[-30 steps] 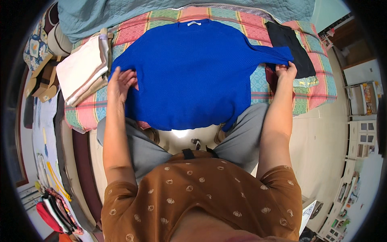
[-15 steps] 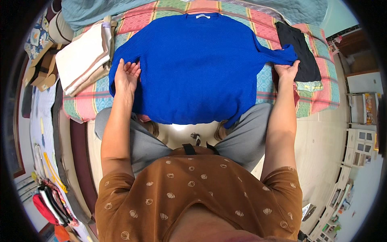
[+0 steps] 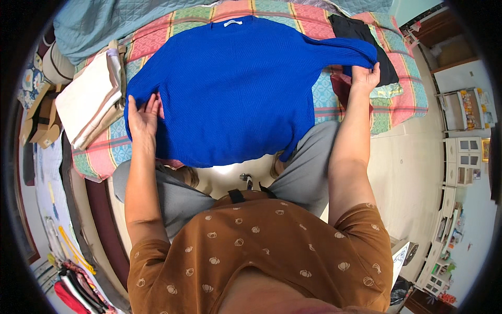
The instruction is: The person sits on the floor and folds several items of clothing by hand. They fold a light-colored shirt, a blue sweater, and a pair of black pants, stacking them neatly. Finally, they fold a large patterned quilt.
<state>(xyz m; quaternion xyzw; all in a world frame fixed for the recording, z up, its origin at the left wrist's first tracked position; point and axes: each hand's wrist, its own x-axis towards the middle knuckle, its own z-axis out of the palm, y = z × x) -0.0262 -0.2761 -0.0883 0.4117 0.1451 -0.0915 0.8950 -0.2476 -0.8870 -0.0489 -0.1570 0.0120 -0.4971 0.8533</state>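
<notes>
A blue knitted sweater (image 3: 230,94) lies spread on the bed, its neck with a white label at the far side and its hem hanging over the near edge. My right hand (image 3: 365,78) grips the end of the right sleeve, which is stretched out to the side. At the left sleeve, which bends down beside the body, my left hand (image 3: 143,121) lies palm up against the knit. Its thumb and fingers are apart and slightly curled.
Folded white and beige clothes (image 3: 89,97) lie on the bed's left. Black folded clothing (image 3: 384,65) is under and beyond the right sleeve. A plaid bedspread (image 3: 324,102) covers the bed, with a blue-grey cover (image 3: 104,21) at the back. A brown cardboard box (image 3: 42,118) stands far left.
The right sleeve has been drawn out straighter, with its end held in my right hand. My left hand has turned and spread against the left sleeve. The whole view has shifted slightly.
</notes>
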